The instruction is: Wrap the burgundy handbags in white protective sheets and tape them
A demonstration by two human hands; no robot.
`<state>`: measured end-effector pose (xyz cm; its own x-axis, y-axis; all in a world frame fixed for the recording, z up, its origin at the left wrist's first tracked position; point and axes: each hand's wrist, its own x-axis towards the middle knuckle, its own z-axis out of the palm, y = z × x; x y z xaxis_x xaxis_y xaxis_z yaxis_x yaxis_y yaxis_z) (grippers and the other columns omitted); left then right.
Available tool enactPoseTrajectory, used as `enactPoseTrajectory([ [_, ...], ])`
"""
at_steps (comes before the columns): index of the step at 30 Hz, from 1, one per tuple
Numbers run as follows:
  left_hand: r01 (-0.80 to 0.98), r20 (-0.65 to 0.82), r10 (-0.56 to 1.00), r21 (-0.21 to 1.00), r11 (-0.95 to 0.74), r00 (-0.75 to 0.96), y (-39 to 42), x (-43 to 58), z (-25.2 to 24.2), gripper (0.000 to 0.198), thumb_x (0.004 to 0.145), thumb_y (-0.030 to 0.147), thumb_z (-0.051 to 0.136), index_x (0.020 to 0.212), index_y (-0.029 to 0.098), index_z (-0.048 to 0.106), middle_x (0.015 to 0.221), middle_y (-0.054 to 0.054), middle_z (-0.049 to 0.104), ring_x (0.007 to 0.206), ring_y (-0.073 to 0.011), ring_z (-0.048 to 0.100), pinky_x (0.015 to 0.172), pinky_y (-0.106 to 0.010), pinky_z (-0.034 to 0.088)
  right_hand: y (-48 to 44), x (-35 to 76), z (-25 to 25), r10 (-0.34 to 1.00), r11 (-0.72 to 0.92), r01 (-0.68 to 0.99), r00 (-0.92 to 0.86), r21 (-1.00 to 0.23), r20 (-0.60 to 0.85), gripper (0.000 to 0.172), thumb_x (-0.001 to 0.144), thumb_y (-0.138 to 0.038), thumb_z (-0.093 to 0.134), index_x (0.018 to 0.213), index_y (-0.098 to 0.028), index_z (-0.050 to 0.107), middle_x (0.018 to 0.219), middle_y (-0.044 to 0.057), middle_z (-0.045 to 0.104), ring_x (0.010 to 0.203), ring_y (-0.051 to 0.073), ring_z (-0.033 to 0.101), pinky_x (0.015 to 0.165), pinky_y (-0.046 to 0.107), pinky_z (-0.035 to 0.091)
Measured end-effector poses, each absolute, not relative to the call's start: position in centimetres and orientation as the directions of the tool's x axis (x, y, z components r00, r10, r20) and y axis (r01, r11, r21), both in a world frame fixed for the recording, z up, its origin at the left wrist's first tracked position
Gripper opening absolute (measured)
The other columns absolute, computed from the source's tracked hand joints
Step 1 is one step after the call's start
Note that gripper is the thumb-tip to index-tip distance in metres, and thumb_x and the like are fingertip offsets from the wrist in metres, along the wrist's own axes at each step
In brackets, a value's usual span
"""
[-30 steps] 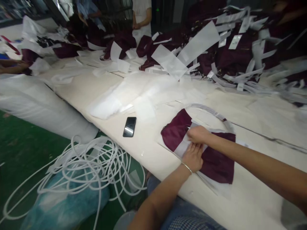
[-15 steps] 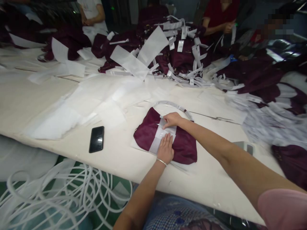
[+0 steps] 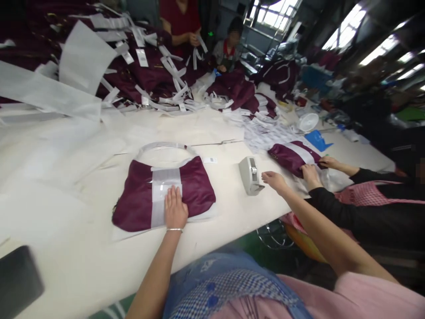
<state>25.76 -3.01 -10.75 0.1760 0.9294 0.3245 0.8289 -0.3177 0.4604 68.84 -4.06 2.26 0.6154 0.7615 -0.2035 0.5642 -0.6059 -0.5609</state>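
A maroon handbag [image 3: 133, 195] lies flat on white paper, a wide white strip [image 3: 158, 201] wrapped round its middle. Its handle [image 3: 162, 145] is wrapped in white and arches away from me. A white tag [image 3: 210, 160] sticks out by its upper right corner. My left hand [image 3: 175, 208] rests flat on the strip, fingers stretched out. To the right, my right hand [image 3: 275, 180] is held out beside a grey-white tape dispenser [image 3: 248, 176]. Its fingers point at the dispenser's cutter end, slightly bent and apart from it, with nothing visible in them.
At right a co-worker's hands [image 3: 312, 173] handle another wrapped maroon bag [image 3: 292, 155]. Maroon bags with white wrapped straps [image 3: 146, 75] are heaped at the back. A dark phone [image 3: 20, 281] lies at lower left, and white sheets [image 3: 43, 199] spread over the table's left.
My right hand has left the bag's strip and moved right to the tape dispenser. My left hand stays on the strip. The view has turned right, bringing the co-worker into sight.
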Motion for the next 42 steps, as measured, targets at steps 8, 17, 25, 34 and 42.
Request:
enactPoseTrajectory([
  [8, 0.840, 0.342, 0.917, 0.420, -0.342, 0.203, -3.1, 25.6, -10.4, 0.062, 0.089, 0.011, 0.037, 0.149, 0.003, 0.025, 0.158, -0.020, 0.022, 0.149, -0.0308, 0.012, 0.120, -0.051, 0.020, -2.8, 70.2, 0.1, 0.636, -0.698, 0.095, 0.538, -0.710, -0.553, 0.015, 0.082, -0.025, 0.071, 0.076, -0.013, 0.064, 0.082, 0.013, 0.074, 0.082, 0.020, 0.072, 0.082, 0.028, 0.059],
  [17, 0.830, 0.346, 0.914, 0.430, -0.356, 0.214, -3.2, 25.5, -10.8, 0.067, 0.090, 0.012, 0.037, 0.153, 0.009, 0.015, 0.159, -0.019, 0.019, 0.148, -0.0318, 0.011, 0.119, -0.055, 0.021, -2.8, 70.5, 2.6, 0.602, -0.688, -0.149, 0.431, -0.711, -0.672, 0.015, 0.092, -0.020, 0.058, 0.080, -0.011, 0.064, 0.077, 0.011, 0.073, 0.073, 0.015, 0.071, 0.079, 0.025, 0.060],
  [25, 0.827, 0.334, 0.918, 0.438, -0.352, 0.213, -3.2, 25.6, -10.5, 0.066, 0.089, 0.013, 0.037, 0.152, 0.008, 0.018, 0.159, -0.019, 0.019, 0.148, -0.0318, 0.012, 0.120, -0.054, 0.020, -10.3, 68.6, 4.7, 0.709, -0.546, -0.170, 0.428, -0.821, -0.560, 0.008, 0.081, -0.017, 0.071, 0.088, -0.013, 0.070, 0.095, 0.011, 0.074, 0.087, 0.017, 0.071, 0.085, 0.024, 0.059],
  [34, 0.819, 0.324, 0.923, 0.459, -0.345, 0.207, -3.3, 25.7, -10.3, 0.067, 0.088, 0.012, 0.038, 0.152, 0.009, 0.019, 0.160, -0.017, 0.018, 0.148, -0.0317, 0.012, 0.120, -0.054, 0.018, -12.6, 66.8, -1.9, 0.647, -0.491, -0.099, 0.624, -0.865, -0.438, 0.020, 0.066, -0.023, 0.083, 0.072, -0.016, 0.066, 0.073, 0.005, 0.071, 0.070, 0.015, 0.069, 0.076, 0.028, 0.061],
  [42, 0.817, 0.317, 0.926, 0.465, -0.341, 0.206, -3.3, 25.7, -10.2, 0.064, 0.089, 0.013, 0.037, 0.151, 0.007, 0.022, 0.159, -0.019, 0.020, 0.149, -0.0311, 0.011, 0.120, -0.054, 0.018, -13.1, 68.2, -3.6, 0.650, -0.497, 0.051, 0.684, -0.866, -0.333, 0.028, 0.059, -0.034, 0.083, 0.066, -0.019, 0.061, 0.060, -0.001, 0.066, 0.061, 0.015, 0.065, 0.072, 0.030, 0.058],
])
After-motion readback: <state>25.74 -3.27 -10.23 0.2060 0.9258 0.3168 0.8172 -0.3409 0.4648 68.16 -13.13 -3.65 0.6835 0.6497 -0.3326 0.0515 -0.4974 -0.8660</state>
